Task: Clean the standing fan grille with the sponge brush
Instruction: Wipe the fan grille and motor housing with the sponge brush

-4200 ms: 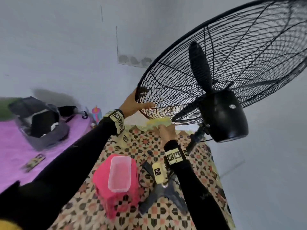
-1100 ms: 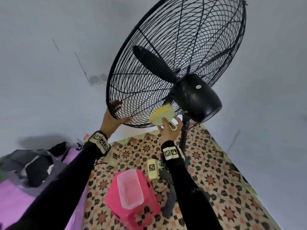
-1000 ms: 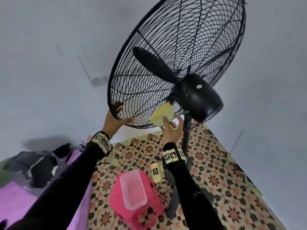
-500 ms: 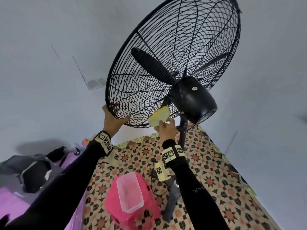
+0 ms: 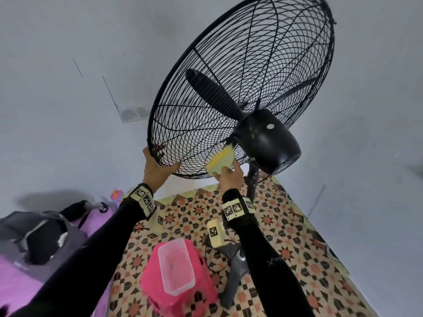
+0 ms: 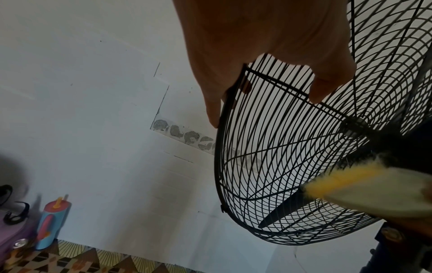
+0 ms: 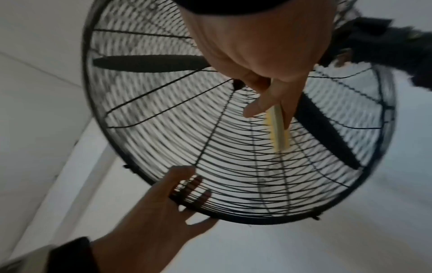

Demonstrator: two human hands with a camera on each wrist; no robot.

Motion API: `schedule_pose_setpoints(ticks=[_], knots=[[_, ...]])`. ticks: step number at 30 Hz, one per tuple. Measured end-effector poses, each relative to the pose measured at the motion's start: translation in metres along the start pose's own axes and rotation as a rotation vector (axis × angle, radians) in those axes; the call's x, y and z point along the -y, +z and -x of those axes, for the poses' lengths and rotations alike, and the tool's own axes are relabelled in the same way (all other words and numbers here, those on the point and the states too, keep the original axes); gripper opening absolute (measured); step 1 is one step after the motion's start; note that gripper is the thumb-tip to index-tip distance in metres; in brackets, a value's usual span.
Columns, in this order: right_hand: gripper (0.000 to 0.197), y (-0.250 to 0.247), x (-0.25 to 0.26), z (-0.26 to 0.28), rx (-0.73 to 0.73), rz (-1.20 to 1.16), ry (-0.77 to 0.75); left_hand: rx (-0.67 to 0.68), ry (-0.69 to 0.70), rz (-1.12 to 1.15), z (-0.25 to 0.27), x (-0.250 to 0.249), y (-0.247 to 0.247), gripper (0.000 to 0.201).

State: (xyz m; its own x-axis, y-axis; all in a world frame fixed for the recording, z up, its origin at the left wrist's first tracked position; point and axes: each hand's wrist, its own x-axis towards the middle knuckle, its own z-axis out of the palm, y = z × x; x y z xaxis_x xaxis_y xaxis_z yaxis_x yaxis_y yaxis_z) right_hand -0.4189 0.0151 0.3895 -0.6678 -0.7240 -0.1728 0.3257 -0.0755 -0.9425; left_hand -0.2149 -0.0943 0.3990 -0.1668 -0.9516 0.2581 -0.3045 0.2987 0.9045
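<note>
The black fan grille (image 5: pixel 229 92) is big and tilts up above me. My sponge brush (image 5: pixel 220 163) presses on its low back wires, right beside the round black motor (image 5: pixel 266 140). My right hand (image 5: pixel 229 177) pinches the brush between thumb and fingers. My left hand (image 5: pixel 155 167) hooks its fingers over the grille's bottom rim to keep it from wobbling. I think I am in the middle of scrubbing. Next I should slide the brush along the wires, softly, while holding the rim tight.
</note>
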Motion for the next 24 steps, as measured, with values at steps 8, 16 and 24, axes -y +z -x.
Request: schedule_pose_setpoints(ticks=[8, 16, 24], knots=[[0.041, -0.024, 0.000, -0.008, -0.013, -0.008, 0.043, -0.015, 0.005, -0.020, 0.004, -0.004, 0.004, 0.102], [0.046, -0.005, -0.003, 0.014, 0.061, 0.011, -0.099, -0.018, 0.008, -0.018, 0.001, -0.004, 0.003, 0.098], [0.050, 0.001, -0.001, 0.009, 0.067, -0.010, -0.043, -0.027, 0.000, -0.004, 0.002, -0.003, 0.003, 0.103]])
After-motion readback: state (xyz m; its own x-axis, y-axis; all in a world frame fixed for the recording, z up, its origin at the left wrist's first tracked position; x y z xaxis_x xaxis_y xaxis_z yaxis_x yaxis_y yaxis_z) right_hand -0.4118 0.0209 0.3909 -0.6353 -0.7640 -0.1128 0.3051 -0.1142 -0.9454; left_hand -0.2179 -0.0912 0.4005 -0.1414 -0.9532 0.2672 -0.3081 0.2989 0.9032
